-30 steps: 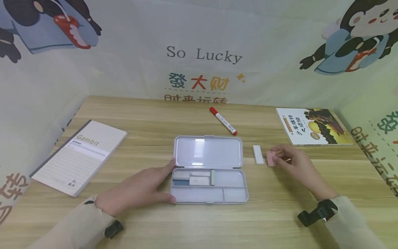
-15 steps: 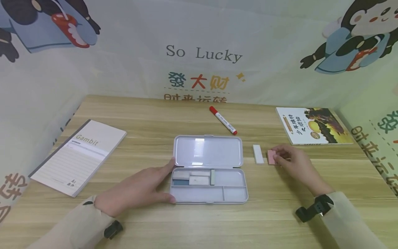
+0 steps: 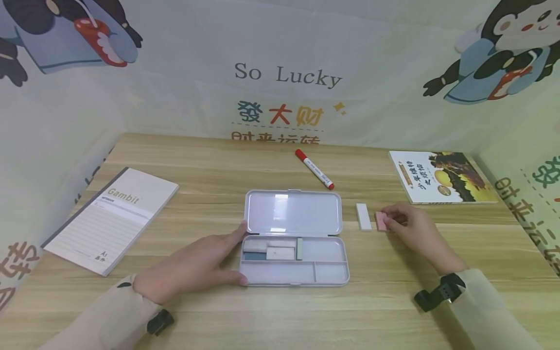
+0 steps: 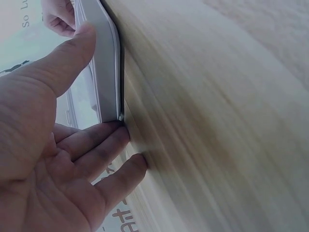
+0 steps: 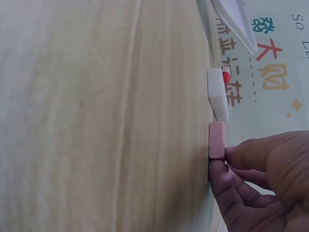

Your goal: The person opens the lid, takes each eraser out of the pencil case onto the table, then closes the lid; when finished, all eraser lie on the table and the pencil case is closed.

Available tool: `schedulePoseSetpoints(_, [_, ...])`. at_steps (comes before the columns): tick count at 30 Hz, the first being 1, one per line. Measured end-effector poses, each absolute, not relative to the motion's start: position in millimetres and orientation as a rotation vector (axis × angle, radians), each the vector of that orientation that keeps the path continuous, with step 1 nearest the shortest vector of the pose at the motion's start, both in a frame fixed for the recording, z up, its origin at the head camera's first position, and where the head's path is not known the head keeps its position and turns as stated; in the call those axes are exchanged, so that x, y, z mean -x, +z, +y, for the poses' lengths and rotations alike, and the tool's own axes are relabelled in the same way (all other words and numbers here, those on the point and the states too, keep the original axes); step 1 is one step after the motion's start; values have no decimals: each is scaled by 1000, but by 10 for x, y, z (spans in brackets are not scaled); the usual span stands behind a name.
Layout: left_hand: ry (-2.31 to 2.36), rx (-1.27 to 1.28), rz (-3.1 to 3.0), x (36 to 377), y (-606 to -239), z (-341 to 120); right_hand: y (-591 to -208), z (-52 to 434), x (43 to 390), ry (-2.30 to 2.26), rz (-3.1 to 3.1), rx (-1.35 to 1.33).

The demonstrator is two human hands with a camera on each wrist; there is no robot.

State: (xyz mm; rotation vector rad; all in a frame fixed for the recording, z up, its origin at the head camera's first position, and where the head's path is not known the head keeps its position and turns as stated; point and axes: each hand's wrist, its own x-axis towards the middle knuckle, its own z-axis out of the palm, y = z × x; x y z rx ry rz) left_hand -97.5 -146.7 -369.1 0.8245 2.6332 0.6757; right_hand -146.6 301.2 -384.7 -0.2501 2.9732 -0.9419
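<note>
An open grey pencil case (image 3: pixel 323 250) lies mid-table with its lid (image 3: pixel 293 214) folded back. Several small erasers (image 3: pixel 275 250) sit in its upper left compartment. My left hand (image 3: pixel 227 255) rests flat against the case's left end, with straight fingers along the side and the thumb at the front corner. The left wrist view shows this left hand (image 4: pixel 72 140) at the case edge (image 4: pixel 104 72). To the right, my right hand (image 3: pixel 393 218) pinches a pink eraser (image 3: pixel 380 221) that rests on the table next to a white eraser (image 3: pixel 362 217). The right wrist view shows the pink eraser (image 5: pixel 217 139) at my fingertips (image 5: pixel 231 157), just short of the white eraser (image 5: pixel 217 94).
A "Gambit" notebook (image 3: pixel 111 218) lies at the left, a red-capped marker (image 3: pixel 314 169) behind the case, and a picture book (image 3: pixel 442 177) at the back right. A printed cloth backdrop closes off the table's back and sides.
My right hand has dropped slightly, and the pink eraser it pinches now lies lower and flatter on the table. The left hand and the case have not moved.
</note>
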Motion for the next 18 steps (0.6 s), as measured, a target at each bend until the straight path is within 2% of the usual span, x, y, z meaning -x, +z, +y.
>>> schedulePoseSetpoints(12, [682, -810, 2632, 968, -3681, -1459, -3751, 2948, 1428, -872, 3069, 285])
schedulePoseSetpoints(18, [688, -811, 2627, 969, -3688, -1462, -3652, 2674, 1356, -940, 3098, 503])
